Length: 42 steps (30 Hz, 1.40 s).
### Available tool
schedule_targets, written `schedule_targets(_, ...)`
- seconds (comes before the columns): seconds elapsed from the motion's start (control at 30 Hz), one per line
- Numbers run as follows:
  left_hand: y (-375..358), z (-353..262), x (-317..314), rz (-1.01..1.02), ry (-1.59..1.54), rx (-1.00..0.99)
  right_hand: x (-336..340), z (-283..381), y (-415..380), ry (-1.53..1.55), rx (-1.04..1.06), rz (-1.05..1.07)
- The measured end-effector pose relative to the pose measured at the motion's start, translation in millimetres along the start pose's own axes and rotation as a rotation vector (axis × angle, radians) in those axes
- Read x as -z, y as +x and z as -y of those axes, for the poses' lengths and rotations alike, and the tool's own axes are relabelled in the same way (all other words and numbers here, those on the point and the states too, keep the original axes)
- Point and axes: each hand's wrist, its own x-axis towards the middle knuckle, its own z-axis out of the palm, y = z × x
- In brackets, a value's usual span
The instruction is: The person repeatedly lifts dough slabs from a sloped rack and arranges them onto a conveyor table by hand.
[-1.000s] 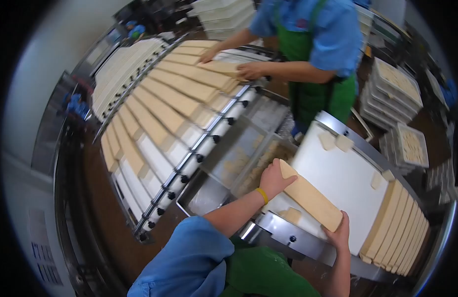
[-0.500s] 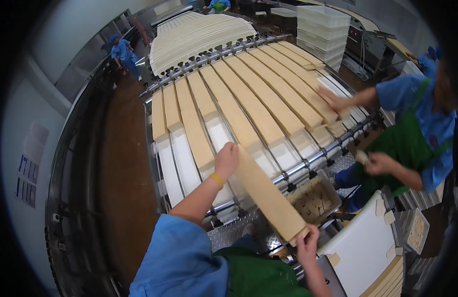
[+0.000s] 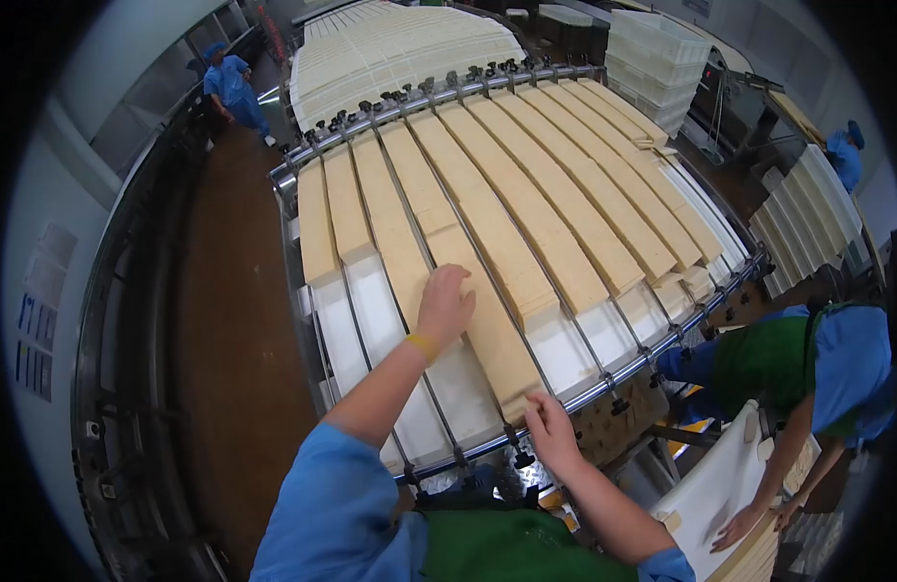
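A long stack of thin pale-yellow sheets (image 3: 506, 364) lies in a lane of the white slatted conveyor, its near end close to the front rail. My left hand (image 3: 445, 303) is curled against the stack's far left part, fingers bent, a yellow band on the wrist. At the stack's near right corner, my right hand (image 3: 553, 434) has its thumb and fingers against the end. The undersides of both grips are hidden. Beyond my left hand, a shorter stack (image 3: 414, 199) sits in the same lane. Similar long stacks (image 3: 521, 209) fill the lanes on both sides.
A metal rail with black knobs (image 3: 618, 376) borders the conveyor's near edge. At right, a co-worker in a green apron (image 3: 759, 364) bends over a white board (image 3: 705, 495) with strips along its edge. White crates (image 3: 652, 68) stand behind. Another person (image 3: 233, 87) is in the left aisle.
My hands have swung the stack forward and left, from over the front rail down into the lane. The co-worker has turned from the conveyor and bent to the white board.
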Motion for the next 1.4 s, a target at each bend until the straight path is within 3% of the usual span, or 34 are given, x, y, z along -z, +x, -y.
schedule_targets(0.2,-47,-39,5,0.117,-0.229,-0.046,-2,-15,19,0.129,-0.045,0.066)
schedule_targets(0.33,-65,-84,-3,0.185,-0.319,-0.043,52,-22,-35,0.344,-0.107,0.089)
schedule_targets(0.43,-72,-123,-21,0.245,-0.407,-0.047,99,-82,-94,0.530,-0.319,0.042)
schedule_targets(0.53,-77,-177,-49,0.313,-0.461,-0.146,133,-103,-147,0.587,-0.476,-0.227)
schedule_targets(0.7,-108,-280,-116,0.588,-0.606,-0.380,191,-141,-274,0.417,-0.303,-0.665)
schedule_targets(0.83,-151,-396,-166,0.954,-0.741,-0.429,230,-198,-389,0.450,-0.265,-1.266)
schedule_targets(0.97,-203,-496,-214,1.174,-0.836,-0.600,265,-272,-497,0.456,-0.355,-2.010)
schedule_targets(1.07,-256,-568,-260,1.277,-0.809,-0.729,299,-335,-562,0.334,-0.378,-2.303)
schedule_targets(1.17,-302,-623,-313,1.332,-0.770,-0.802,330,-364,-578,0.432,-0.424,-2.345)
schedule_targets(1.2,-312,-640,-333,1.329,-0.724,-0.834,333,-379,-574,0.206,-0.414,-2.334)
schedule_targets(1.23,-323,-656,-356,1.315,-0.682,-0.841,337,-360,-567,0.027,-0.685,-2.208)
schedule_targets(1.3,-340,-683,-406,1.283,-0.599,-0.850,340,-352,-561,-0.052,-0.804,-2.180)
schedule_targets(1.4,-359,-735,-478,1.103,-0.484,-1.023,339,-348,-563,-0.093,-0.794,-2.131)
